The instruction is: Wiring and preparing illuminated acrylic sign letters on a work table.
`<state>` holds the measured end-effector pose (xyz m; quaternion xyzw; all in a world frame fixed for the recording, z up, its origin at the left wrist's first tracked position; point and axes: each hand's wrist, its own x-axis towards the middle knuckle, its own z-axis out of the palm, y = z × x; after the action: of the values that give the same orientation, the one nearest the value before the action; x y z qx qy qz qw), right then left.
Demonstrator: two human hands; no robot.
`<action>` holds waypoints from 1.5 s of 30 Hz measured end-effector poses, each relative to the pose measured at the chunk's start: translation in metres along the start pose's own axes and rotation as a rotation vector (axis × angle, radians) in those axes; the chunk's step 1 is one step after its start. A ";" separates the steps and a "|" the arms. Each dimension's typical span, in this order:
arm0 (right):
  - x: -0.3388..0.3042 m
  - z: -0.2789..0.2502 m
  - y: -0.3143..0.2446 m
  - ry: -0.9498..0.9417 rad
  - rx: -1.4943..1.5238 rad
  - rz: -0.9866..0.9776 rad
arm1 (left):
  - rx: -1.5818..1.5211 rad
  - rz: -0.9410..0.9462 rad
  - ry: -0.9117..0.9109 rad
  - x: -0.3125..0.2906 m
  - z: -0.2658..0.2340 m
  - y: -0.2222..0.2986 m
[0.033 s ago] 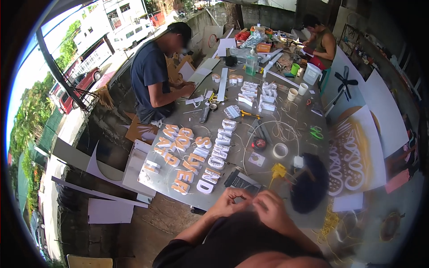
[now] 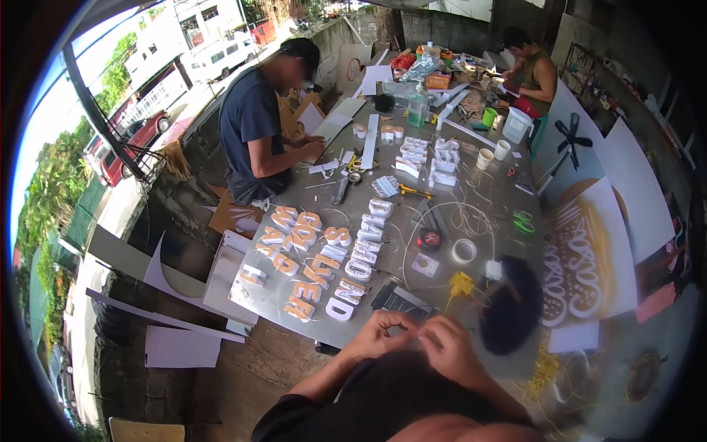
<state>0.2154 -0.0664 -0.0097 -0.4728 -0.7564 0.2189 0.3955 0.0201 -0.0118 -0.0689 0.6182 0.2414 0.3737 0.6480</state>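
My left hand (image 2: 379,337) and my right hand (image 2: 445,342) meet at the table's near edge, thumbs and fingertips pinched close together. Whatever lies between the fingers is too small to make out. Just beyond them is a dark flat packet (image 2: 401,298) with a pale lower part. A yellow object (image 2: 461,283) with a thin yellow tail lies past my right hand, near a small white box (image 2: 493,269) on a cord. To the left stand rows of raised letters (image 2: 302,309) with white sides and tan faces, beside a column of white ones (image 2: 361,270).
A dark fuzzy mass (image 2: 512,306) lies at the table's right edge. Farther off are a tape roll (image 2: 464,251), a tape measure (image 2: 428,238), green scissors (image 2: 523,221) and cups (image 2: 484,158). One co-worker (image 2: 254,125) stands at the left side, another (image 2: 537,77) at the far right.
The view has shifted very slightly. My hands stay pinched together in the same place; the far-right co-worker's hands have moved a little.
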 end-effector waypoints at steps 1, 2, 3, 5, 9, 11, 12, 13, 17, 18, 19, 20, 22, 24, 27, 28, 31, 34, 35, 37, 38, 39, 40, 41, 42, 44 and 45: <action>0.002 0.000 0.000 0.004 -0.010 0.011 | 0.000 0.025 -0.025 0.003 -0.002 -0.001; 0.002 0.000 0.000 0.003 -0.026 0.002 | -0.009 0.003 -0.017 0.002 -0.001 0.001; 0.004 0.000 0.001 -0.001 -0.022 -0.006 | -0.004 0.005 -0.009 0.002 -0.001 0.001; 0.006 0.002 0.002 -0.001 -0.024 -0.025 | -0.012 -0.006 0.006 0.002 -0.001 0.001; 0.007 0.007 0.003 -0.014 -0.041 -0.046 | -0.061 0.000 0.038 -0.005 0.001 -0.002; 0.008 0.008 0.001 -0.010 -0.016 -0.049 | -0.056 0.013 0.057 -0.007 0.002 -0.006; 0.007 0.009 0.001 -0.008 -0.018 -0.046 | -0.057 0.012 0.054 -0.008 0.002 -0.006; 0.006 0.009 0.000 -0.004 -0.024 -0.053 | -0.060 0.002 0.061 -0.009 0.003 -0.007; 0.003 0.015 0.006 -0.006 -0.029 -0.032 | -0.068 -0.038 0.059 -0.008 0.002 -0.008; 0.009 0.015 0.009 -0.001 -0.028 -0.009 | -0.045 -0.031 0.074 -0.004 -0.002 -0.011; 0.012 0.014 0.011 0.009 -0.027 -0.019 | -0.036 -0.042 0.070 -0.001 -0.002 -0.013; 0.010 0.012 0.009 0.022 -0.032 -0.022 | -0.007 -0.098 0.070 0.001 -0.002 -0.012; 0.012 0.009 0.003 0.034 -0.015 0.005 | -0.028 -0.053 0.093 0.000 0.001 -0.005; 0.013 0.010 0.005 0.048 -0.005 -0.015 | -0.044 -0.064 0.077 0.000 -0.004 -0.009; 0.012 0.008 0.010 0.035 0.033 -0.016 | -0.007 -0.010 0.081 0.008 -0.006 -0.007; 0.011 0.006 0.011 0.043 0.047 0.003 | 0.092 0.006 0.077 0.011 -0.006 0.000; 0.009 0.004 0.009 0.078 0.045 0.011 | 0.253 0.035 0.099 0.016 0.003 0.020; 0.008 0.003 0.007 0.111 0.001 -0.004 | 0.331 0.128 0.114 0.020 0.005 0.022; 0.007 0.003 0.006 0.115 -0.015 -0.009 | 0.334 0.126 0.113 0.019 0.005 0.022; 0.007 0.002 0.005 0.107 -0.020 -0.013 | 0.337 0.125 0.110 0.018 0.005 0.019; 0.007 0.001 0.004 0.096 -0.024 -0.017 | 0.268 0.100 0.122 0.017 0.005 0.014; 0.007 0.001 0.004 0.097 -0.025 -0.018 | 0.199 0.074 0.134 0.016 0.005 0.010; 0.008 0.002 0.003 0.086 -0.033 -0.032 | 0.199 0.076 0.134 0.015 0.005 0.008; 0.009 0.002 0.003 0.075 -0.040 -0.045 | 0.118 0.039 0.144 0.014 0.005 0.005; 0.009 0.003 0.003 0.074 -0.040 -0.046 | 0.037 0.002 0.155 0.012 0.005 0.004; 0.009 0.005 0.003 0.086 -0.049 -0.058 | -0.006 -0.014 0.140 0.011 0.003 0.000; 0.009 0.006 0.004 0.086 -0.050 -0.060 | -0.049 -0.030 0.124 0.010 0.002 -0.001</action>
<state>0.2107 -0.0560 -0.0121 -0.4688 -0.7575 0.1675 0.4223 0.0280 -0.0057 -0.0685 0.5740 0.2815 0.4073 0.6522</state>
